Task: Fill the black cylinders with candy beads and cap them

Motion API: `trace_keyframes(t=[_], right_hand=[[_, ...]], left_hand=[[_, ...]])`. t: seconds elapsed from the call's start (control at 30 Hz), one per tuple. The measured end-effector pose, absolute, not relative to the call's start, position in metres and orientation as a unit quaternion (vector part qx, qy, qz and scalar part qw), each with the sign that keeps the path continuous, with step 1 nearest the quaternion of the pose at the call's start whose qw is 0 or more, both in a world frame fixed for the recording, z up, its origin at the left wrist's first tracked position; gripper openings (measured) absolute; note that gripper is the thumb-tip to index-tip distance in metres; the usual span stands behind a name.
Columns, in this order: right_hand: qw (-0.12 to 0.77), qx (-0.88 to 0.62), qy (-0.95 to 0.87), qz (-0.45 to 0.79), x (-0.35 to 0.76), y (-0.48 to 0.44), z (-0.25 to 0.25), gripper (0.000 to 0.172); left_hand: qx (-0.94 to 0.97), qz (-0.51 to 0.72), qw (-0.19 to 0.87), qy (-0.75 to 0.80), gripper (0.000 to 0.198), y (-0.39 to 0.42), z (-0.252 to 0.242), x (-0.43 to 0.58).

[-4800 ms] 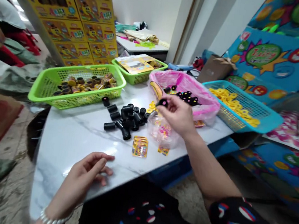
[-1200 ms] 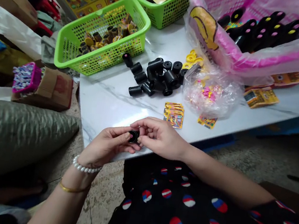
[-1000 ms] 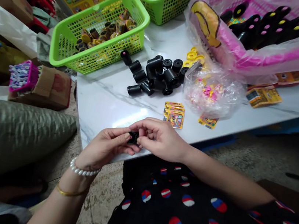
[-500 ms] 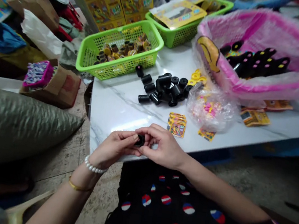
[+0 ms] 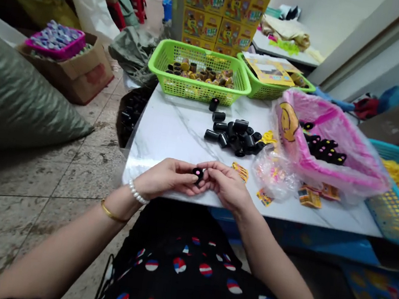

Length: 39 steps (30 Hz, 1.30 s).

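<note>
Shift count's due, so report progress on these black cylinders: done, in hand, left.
Done: black cylinders with coloured dots sit in the pink-lined basket. In hand: one black cylinder held between left hand and right hand. Left: plain black cylinders piled on the marble table.

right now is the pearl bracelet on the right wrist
No, the pearl bracelet is on the wrist of the left hand; the right wrist is bare.

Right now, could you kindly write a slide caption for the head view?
Left hand and right hand hold a small black cylinder above a marble-topped table, near a pile of others.
</note>
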State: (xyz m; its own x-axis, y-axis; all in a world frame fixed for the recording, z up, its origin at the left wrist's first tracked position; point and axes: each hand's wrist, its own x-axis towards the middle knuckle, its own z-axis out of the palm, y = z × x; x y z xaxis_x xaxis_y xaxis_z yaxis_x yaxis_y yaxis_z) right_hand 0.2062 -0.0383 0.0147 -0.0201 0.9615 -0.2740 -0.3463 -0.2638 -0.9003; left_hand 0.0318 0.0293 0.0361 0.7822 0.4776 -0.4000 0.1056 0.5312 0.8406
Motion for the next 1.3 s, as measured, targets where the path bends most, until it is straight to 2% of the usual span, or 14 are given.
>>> trace_keyframes(t=[0.23,0.37,0.57,0.63,0.73,0.8,0.87,0.93,1.1,1.17,1.3], right_hand=[[0.497,-0.491,-0.343,0.628,0.198,-0.047,0.023,0.034],[0.467,-0.515,-0.412,0.589,0.191,-0.059,0.030,0.044],[0.377,-0.618,-0.596,0.348,0.226,-0.063,0.063,0.020],[0.390,-0.675,-0.595,0.196,0.265,-0.056,0.084,0.019],[0.401,-0.746,-0.530,-0.054,0.331,-0.047,0.112,0.024],[0.378,-0.768,-0.500,-0.129,0.364,-0.046,0.120,0.032],[0.353,-0.778,-0.504,-0.125,0.379,-0.050,0.119,0.029],[0.301,-0.785,-0.537,-0.071,0.379,-0.057,0.107,0.018],[0.036,-0.814,-0.577,0.051,0.361,-0.065,0.068,0.016],[0.006,-0.824,-0.564,0.048,0.359,-0.062,0.058,0.017],[0.010,-0.821,-0.568,0.049,0.364,-0.058,0.052,0.015]], left_hand=[[0.529,0.145,0.775,0.314,0.018,0.025,0.037,0.025],[0.562,0.167,0.733,0.344,0.031,0.013,0.036,0.026],[0.621,0.165,0.688,0.338,0.075,0.001,0.037,0.037],[0.687,0.180,0.600,0.368,0.068,0.015,0.040,0.039],[0.800,0.220,0.404,0.384,0.051,0.051,0.044,0.047],[0.847,0.261,0.282,0.368,0.048,0.076,0.043,0.056],[0.878,0.279,0.181,0.344,0.047,0.098,0.037,0.068],[0.902,0.270,0.113,0.316,0.047,0.113,0.030,0.081],[0.918,0.207,0.108,0.320,0.038,0.123,0.020,0.097],[0.908,0.193,0.123,0.350,0.033,0.118,0.024,0.093],[0.896,0.160,0.153,0.385,0.027,0.092,0.038,0.072]])
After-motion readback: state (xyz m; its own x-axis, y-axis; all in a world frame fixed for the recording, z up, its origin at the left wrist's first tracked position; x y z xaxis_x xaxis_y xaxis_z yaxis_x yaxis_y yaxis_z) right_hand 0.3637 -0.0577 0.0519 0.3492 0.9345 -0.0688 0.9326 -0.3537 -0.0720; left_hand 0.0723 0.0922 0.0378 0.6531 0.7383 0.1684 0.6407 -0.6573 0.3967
